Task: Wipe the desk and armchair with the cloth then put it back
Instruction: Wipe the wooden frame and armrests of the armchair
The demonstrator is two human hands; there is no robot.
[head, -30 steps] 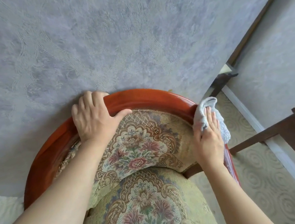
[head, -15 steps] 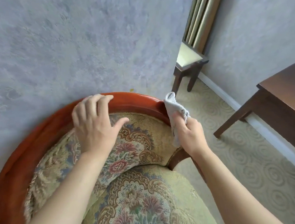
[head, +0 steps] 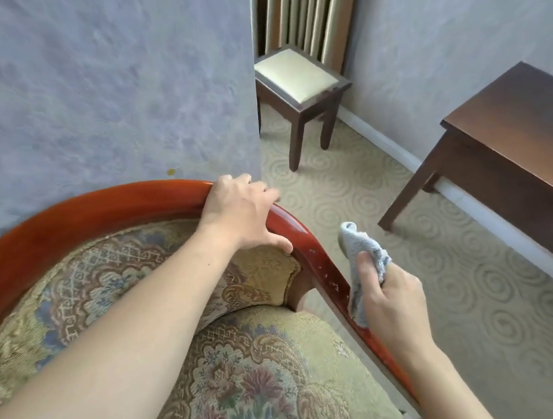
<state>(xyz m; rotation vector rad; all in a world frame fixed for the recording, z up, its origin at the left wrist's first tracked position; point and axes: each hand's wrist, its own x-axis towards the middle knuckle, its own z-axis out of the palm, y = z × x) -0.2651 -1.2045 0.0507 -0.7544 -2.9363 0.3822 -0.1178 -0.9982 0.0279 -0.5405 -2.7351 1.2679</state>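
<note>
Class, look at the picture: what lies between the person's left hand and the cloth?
In the head view, the armchair's red wooden rail lies between the left hand and the cloth.

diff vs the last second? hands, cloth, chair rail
The right hand, gripping the cloth, slid from the rail's upper right curve down the right arm of the armchair. The left hand shifted right along the rail from the back's middle to the right bend. Unchanged: cloth in the right hand, left hand holding the rail.
</note>
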